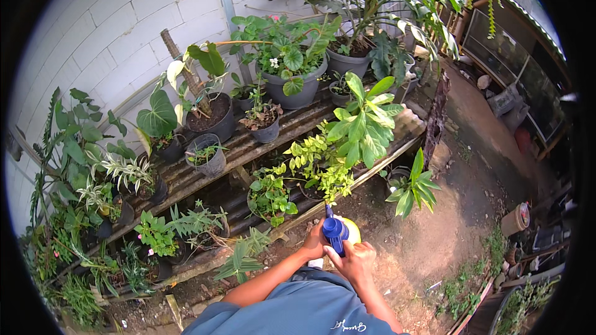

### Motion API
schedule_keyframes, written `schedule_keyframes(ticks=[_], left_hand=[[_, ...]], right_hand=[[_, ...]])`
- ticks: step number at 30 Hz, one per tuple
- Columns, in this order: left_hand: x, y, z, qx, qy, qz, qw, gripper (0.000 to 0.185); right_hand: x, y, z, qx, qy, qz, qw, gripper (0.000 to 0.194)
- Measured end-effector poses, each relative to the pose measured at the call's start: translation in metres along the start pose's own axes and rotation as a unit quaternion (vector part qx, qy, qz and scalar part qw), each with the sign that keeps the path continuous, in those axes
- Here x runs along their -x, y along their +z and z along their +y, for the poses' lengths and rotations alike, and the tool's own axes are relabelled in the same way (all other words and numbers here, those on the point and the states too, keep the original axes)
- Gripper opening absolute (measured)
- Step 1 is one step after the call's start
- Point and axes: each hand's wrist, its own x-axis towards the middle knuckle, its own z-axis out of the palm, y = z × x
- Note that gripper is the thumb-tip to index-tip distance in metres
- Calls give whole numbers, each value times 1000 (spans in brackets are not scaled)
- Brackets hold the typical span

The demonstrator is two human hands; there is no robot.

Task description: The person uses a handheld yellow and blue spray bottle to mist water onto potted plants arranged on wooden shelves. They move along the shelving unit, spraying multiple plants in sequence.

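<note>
In front of my body I hold a pump sprayer (pixel 336 231) with a blue head and a yellow bottle, its nozzle towards the plants. My left hand (pixel 315 241) is wrapped around its left side. My right hand (pixel 355 257) grips it at the blue handle, with the thumb along the near side. Just beyond the nozzle hangs a yellow-green leafy plant (pixel 321 160) on the lower shelf. Behind that rises a potted plant with broad, glossy leaves (pixel 365 123). The sprayer's lower part is mostly hidden by my hands.
Two tiers of corrugated shelving (pixel 298 121) carry several potted plants along a white block wall (pixel 139 4). A large grey pot (pixel 293 86) stands on the upper tier. Bare soil ground (pixel 396 260) lies to my right, with a bucket (pixel 515 219) farther off.
</note>
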Motion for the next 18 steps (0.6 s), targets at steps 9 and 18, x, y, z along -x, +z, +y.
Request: schedule_keyframes(ticks=[9, 18], left_hand=[[-21, 22, 55, -285, 157, 150, 934, 60], [1, 79, 61, -522, 201, 202, 804, 45]], right_hand=[[-67, -11, 50, -95, -241, 96, 961, 54], [-129, -12, 51, -398, -277, -170, 858, 28]])
